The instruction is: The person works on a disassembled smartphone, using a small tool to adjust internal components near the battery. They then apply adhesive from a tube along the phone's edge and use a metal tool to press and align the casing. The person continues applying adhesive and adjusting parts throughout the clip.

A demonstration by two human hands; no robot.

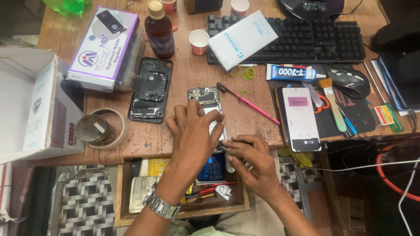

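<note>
1. The wooden workbench (183,74) carried everything, its grain worn and scuffed; below its front edge an open drawer (181,216) stood pulled out toward the person, apparently so the small tools and scraps inside were within easy reach.
2. A black keyboard (306,41) lay along the far edge with a white flat packet (242,38) resting across its left end, pushed back, it seemed, to leave the middle free.
3. A purple-and-white box (105,48) and a white carton (30,109) crowded the left side, with a roll of tape (101,128) just beside the carton.
4. A black phone back cover (151,89) lay inner side up, near the work but apart from it.
5. A finished-looking phone with a lit screen (301,118) sat on a dark mat (350,113) to the right, near a brush (332,102) and a glue tube (288,72).
6. The opened phone (205,97) lay at the bench's near edge, circuit board exposed, mostly covered by the hands.
7. The left hand (194,135) pressed flat over it, fingers spread, likely to steady it.
8. The right hand (251,159) pinched narrowly at the phone's lower edge; what it gripped I could not tell.
9. A pink-handled tool (249,104) lay just right of the phone.
</note>
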